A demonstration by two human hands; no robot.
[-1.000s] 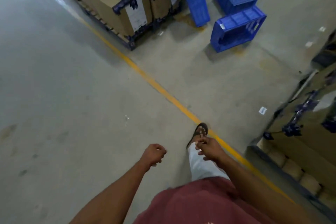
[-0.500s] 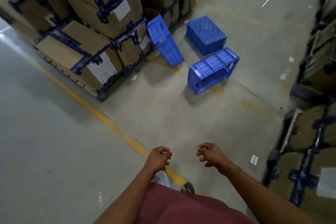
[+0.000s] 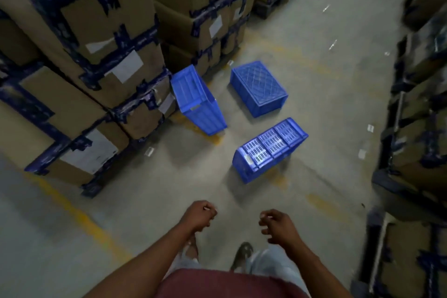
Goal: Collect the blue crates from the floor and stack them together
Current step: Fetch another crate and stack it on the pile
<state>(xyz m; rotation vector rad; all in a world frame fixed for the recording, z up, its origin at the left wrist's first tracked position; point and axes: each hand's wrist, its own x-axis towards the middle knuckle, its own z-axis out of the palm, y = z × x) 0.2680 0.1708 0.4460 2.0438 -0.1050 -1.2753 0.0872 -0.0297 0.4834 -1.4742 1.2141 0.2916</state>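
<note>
- The left hand point(image 3: 199, 215) hangs in front of the body with its fingers curled into a loose fist, holding nothing; the fingertips are folded under and hard to make out.
- The right hand point(image 3: 278, 225) sits just beside it, apart from it, fingers half curled like a claw and empty.
- Below the hands, a sandalled foot point(image 3: 242, 255) shows between the forearms; the other foot is mostly hidden behind the left wrist, and the red shirt point(image 3: 229, 284) is cut off by the bottom edge.
- Ahead of the right hand, nearest of the three, a blue crate point(image 3: 269, 149) lies tipped on its side on the floor point(image 3: 150, 201), its slotted wall facing up.
- Further ahead, a second crate point(image 3: 258, 87) rests upside down, apart from the first.
- Ahead of the left hand, a third crate point(image 3: 198, 100) leans tilted against the stacked cardboard boxes point(image 3: 104, 60); its far side is hidden.
- Bare floor runs between the hands and the crates, with a yellow line point(image 3: 79, 215) to the left.
- To the right, blurred boxes point(image 3: 418, 128) on pallets wall in the aisle and run off the edge.
</note>
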